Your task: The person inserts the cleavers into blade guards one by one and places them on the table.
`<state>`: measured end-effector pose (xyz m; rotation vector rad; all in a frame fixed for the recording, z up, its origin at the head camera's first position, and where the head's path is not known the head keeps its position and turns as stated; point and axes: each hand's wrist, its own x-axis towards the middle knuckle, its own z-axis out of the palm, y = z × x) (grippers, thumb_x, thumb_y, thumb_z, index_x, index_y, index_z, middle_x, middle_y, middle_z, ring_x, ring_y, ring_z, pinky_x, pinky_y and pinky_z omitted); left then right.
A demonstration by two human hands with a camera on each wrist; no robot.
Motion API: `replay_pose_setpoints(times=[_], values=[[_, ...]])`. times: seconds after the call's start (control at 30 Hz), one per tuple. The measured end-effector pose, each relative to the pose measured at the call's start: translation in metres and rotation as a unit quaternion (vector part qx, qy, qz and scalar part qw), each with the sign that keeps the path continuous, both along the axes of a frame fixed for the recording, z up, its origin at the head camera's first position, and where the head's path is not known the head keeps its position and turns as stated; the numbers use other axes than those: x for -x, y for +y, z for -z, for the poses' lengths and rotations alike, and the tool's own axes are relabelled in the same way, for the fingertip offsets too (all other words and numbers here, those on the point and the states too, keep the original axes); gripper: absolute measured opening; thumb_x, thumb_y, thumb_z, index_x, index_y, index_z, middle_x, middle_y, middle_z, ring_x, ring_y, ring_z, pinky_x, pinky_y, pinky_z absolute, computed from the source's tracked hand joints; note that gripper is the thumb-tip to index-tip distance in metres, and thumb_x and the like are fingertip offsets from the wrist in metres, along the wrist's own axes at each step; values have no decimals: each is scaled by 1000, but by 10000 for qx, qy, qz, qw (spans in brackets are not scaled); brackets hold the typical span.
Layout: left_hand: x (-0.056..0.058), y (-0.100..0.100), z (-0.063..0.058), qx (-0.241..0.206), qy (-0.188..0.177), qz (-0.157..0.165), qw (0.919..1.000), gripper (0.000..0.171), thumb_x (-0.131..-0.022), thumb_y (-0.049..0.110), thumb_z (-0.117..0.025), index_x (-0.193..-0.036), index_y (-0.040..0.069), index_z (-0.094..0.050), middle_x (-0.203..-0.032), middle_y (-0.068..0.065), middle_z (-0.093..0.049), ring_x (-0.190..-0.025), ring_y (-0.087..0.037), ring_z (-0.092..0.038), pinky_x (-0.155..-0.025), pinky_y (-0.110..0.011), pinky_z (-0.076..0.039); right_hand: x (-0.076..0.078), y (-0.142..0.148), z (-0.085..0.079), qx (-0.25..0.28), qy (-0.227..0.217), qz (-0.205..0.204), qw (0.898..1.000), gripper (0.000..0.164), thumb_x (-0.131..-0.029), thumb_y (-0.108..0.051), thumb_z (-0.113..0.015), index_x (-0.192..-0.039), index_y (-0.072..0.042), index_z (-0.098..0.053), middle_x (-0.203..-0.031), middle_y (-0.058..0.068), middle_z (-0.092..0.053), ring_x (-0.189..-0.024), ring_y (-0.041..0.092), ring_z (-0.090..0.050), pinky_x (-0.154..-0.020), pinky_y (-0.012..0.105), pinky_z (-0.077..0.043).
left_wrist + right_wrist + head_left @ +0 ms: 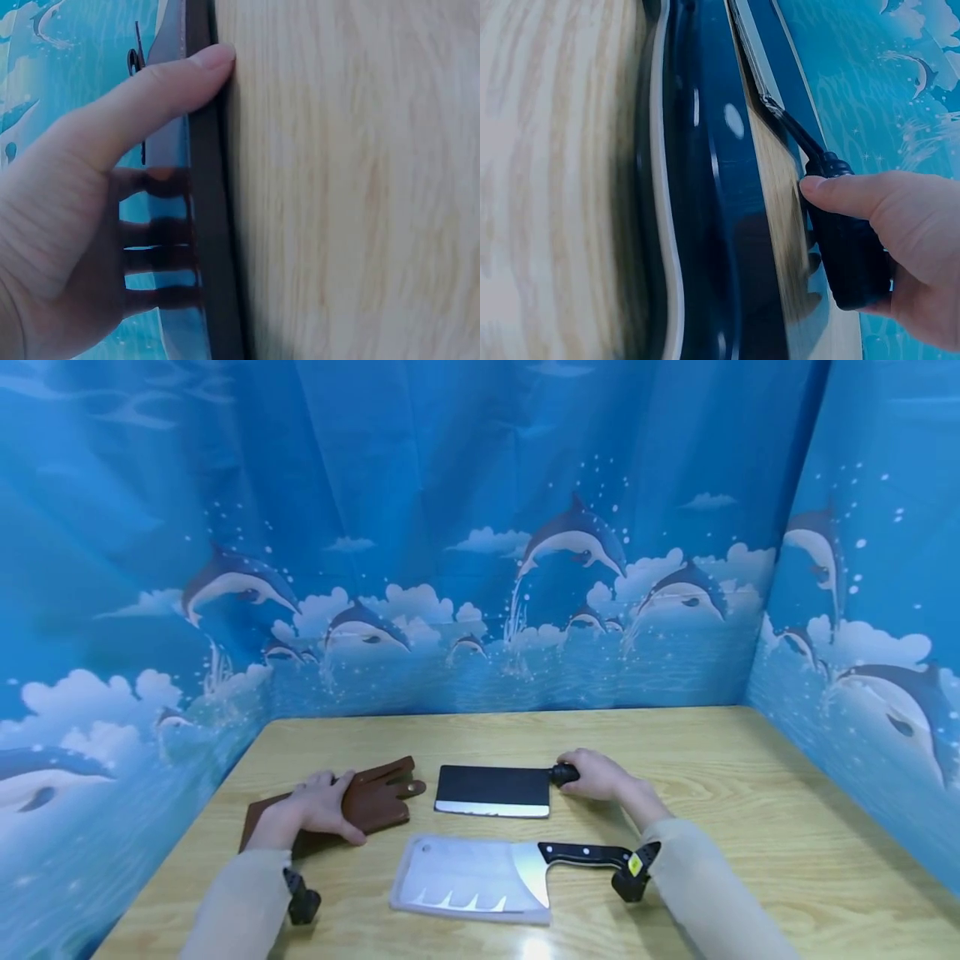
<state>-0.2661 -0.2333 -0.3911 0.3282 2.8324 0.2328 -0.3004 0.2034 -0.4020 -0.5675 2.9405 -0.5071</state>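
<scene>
My left hand (pixel 318 806) spans a brown leather knife sheath (pixel 378 802) at the left of the table, its thumb against the near edge and its fingers toward the far edge. The left wrist view shows the thumb (pixel 184 79) on the sheath's dark edge; the fingertips are hard to make out. At the centre lies a cleaver with a black blade (pixel 492 785) and a bright cutting edge. My right hand (pixel 597 777) grips its black handle (pixel 847 247), thumb along the side. Nearer me lies a second cleaver (pixel 472 877), its blade in a translucent cover, its riveted black handle under my right forearm.
The light wood table (pixel 750 827) reaches back to a blue curtain (pixel 465 527) printed with dolphins, which also hangs along both sides. A small black camera is strapped on each wrist, the right one (pixel 633 872) close to the near cleaver's handle end.
</scene>
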Motion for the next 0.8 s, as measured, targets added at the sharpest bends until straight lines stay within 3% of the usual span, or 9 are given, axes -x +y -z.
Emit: replay_pose_setpoints(times=[0.23,0.53,0.8], values=[[-5,-1,2,60,157,-8,9999,119,-57,66,-74,-141,-6,-29,-136,-34,-33,-124,-53,-26,-97,-64,-24,1,-1,2,-375,174,-84,9991,46,-82,-20,-71,-123,-4,-58,-115,16,-57,-108,32,-53,-93,48,-41],[-22,-6,8,-215,1056,80,9941,121,-54,70,-73,-138,-7,-33,-123,-30,-45,-109,-46,-46,-87,-56,-40,0,-4,4,-688,274,-88,9972,47,-85,-25,-68,-127,-7,-55,-115,16,-56,-106,32,-53,-91,47,-43],[-35,-5,-4,-282,1558,200,9872,122,-55,73,-70,-141,-3,-30,-129,-28,-42,-115,-44,-41,-91,-59,-34,-1,2,4,-791,388,-442,9951,47,-87,-28,-65,-127,-5,-55,-109,12,-59,-99,27,-56,-86,44,-45]])
